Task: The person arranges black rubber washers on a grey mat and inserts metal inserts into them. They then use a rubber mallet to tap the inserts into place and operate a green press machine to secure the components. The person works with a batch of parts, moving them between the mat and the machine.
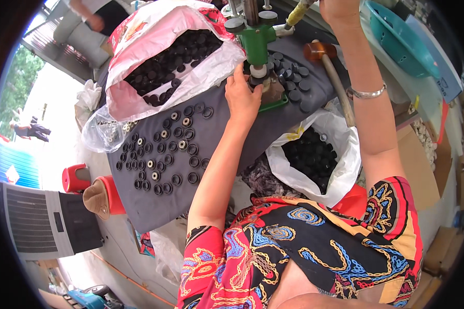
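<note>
A green hand press (pixel 256 44) stands at the far edge of the cloth-covered table, its pale ram tip (pixel 258 71) lowered. My left hand (pixel 243 98) is at the ram, thumb and forefinger closed about a black round part (pixel 253 81) beneath it; the fingers partly hide that part. My right hand (pixel 340 11) is raised at the upper edge, beside the press's yellow-wrapped lever (pixel 298 14). Its fingers are cut off, so its grip does not show. Black rings (pixel 177 179), some with pale metal centres (pixel 182 144), lie spread left of my left forearm.
Beyond the rings, a large white-and-red sack (pixel 119 98) holds black parts. Black caps (pixel 294 85) and a wooden-handled mallet (pixel 336 85) lie right of the press. Nearer me stands a white bag (pixel 348 175) of black caps. A teal basin (pixel 397 44) is at far right.
</note>
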Demonstrator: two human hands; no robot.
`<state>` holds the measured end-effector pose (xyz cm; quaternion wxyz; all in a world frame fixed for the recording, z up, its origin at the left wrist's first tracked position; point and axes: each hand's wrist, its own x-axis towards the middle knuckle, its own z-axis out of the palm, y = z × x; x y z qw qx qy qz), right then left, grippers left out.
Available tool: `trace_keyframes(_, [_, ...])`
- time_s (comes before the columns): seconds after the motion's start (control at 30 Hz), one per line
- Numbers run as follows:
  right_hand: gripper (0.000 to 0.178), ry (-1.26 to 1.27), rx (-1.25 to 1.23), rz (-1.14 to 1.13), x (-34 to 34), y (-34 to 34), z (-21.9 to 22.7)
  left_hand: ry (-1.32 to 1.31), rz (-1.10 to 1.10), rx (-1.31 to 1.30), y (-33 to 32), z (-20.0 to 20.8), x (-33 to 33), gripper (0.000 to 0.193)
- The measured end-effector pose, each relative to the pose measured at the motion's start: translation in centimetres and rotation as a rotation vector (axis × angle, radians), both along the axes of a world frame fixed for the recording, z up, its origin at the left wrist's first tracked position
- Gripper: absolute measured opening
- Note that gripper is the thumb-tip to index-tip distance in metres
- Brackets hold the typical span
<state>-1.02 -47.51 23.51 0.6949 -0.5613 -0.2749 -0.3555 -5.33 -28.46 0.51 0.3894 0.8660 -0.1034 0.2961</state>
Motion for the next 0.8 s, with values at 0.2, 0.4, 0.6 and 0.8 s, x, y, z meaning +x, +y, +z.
trace_keyframes(0.2, [0.021, 0.001, 0.103, 0.047, -1.9, 0.5, -0.9, 0.008, -0.006, -0.082, -0.7, -0.2, 0.9, 0.078])
trace_keyframes(0.4, [0.023, -0.119, -0.034, 0.123, -5.8, -1.2, -4.9, 0.094, -0.062, -0.208, -0.9, -0.9, 1.9, 0.083])
trace_keyframes(0.6, [0.013, -0.372, -0.161, 0.016, -9.6, -1.5, -15.9, -0.016, -0.049, -0.121, 0.3, -0.9, -0.6, 0.074])
trace_keyframes(0.8, [0.013, -0.322, -0.168, -0.02, -10.5, -1.1, -16.8, -0.155, -0.042, 0.082, 5.9, 0.3, -7.1, 0.038])
